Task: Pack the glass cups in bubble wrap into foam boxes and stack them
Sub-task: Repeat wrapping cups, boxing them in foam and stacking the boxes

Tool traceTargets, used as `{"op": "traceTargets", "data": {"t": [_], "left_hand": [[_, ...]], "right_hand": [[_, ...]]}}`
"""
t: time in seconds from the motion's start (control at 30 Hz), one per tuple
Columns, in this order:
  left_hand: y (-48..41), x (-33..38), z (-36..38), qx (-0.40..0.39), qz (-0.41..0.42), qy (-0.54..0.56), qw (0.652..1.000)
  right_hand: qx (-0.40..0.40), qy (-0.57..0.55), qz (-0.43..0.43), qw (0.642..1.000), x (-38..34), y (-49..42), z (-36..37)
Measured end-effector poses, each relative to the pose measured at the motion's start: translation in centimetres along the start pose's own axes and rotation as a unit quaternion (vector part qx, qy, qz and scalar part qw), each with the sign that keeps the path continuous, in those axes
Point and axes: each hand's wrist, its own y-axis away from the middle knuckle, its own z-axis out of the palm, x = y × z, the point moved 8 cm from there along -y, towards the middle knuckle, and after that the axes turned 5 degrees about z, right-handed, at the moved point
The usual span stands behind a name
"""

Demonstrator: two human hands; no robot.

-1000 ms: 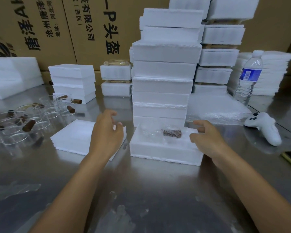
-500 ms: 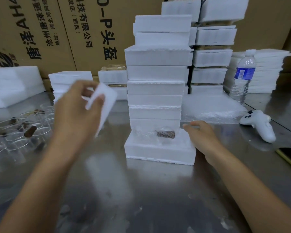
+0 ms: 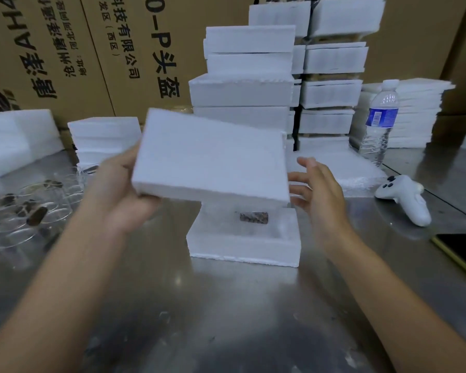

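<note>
foam lid [image 3: 210, 160] — half second ago aloft toward left edge of table [image 3: 226, 305] — now tilted over open foam box [image 3: 242, 244] mid-table. left hand [image 3: 124, 195] grips lid's left edge; right hand [image 3: 318, 189] fingers spread, empty, beside right edge. wrapped cup [image 3: 253, 218] lies in box. likely next: close, stack.

Reflective steel table [image 3: 226, 305], printed cardboard cartons [image 3: 51, 63] behind

A packing workshop: stacks of white foam boxes [image 3: 242, 90] crowd a steel table [image 3: 226, 305], with printed cardboard shipping cartons [image 3: 65, 49] lining the wall across the upper frame.
</note>
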Motion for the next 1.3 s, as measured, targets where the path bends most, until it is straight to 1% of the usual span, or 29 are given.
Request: {"op": "traceTargets", "data": {"t": [0.03, 0.07, 0.13, 0.23, 0.3, 0.43, 0.57, 0.73, 0.87, 0.97, 1.3], "left_hand": [[0.2, -1.6, 0.8, 0.007, -0.026, 0.045, 0.999], [0.5, -2.6, 1.4, 0.015, -0.034, 0.044, 0.998], [0.4, -4.2, 1.4, 0.035, -0.013, -0.027, 0.999], [0.1, -5.0, 1.6, 0.009, 0.017, -0.113, 0.993], [0.3, -5.3, 1.3, 0.013, 0.026, -0.15, 0.988], [0.2, -6.4, 0.4, 0.015, 0.016, -0.198, 0.98], [0.5, -7.4, 0.9, -0.047, -0.015, -0.19, 0.981], [0.3, -8.3, 0.5, -0.072, -0.048, -0.182, 0.98], [0.0, -8.7, 0.1, -0.061, -0.054, -0.172, 0.982], [-0.1, -9.0, 0.1, -0.072, -0.053, -0.173, 0.981], [-0.5, -10.7, -1.2, -0.026, -0.107, -0.13, 0.985]], "right_hand": [[-0.012, -0.017, 0.002, 1.0, -0.1, 0.1, 0.2], [-0.014, -0.022, 0.0, 1.0, -0.2, 0.2, 0.1], [0.009, -0.012, 0.002, 1.0, -0.2, 0.1, -0.5], [0.042, -0.012, 0.03, 0.999, 0.3, -0.4, -1.5], [0.038, -0.009, 0.051, 0.998, 0.6, -0.8, -1.8], [0.018, 0.021, 0.092, 0.995, 1.3, -1.0, -2.0], [0.022, 0.074, 0.107, 0.991, 1.8, -1.0, -2.2], [0.012, 0.092, 0.106, 0.99, 2.5, -1.0, -1.8], [0.014, 0.103, 0.098, 0.99, 2.9, -1.0, -1.7], [0.012, 0.114, 0.097, 0.989, 3.2, -1.1, -1.7], [0.008, 0.108, 0.122, 0.987, 4.5, -0.5, -1.4]]}}
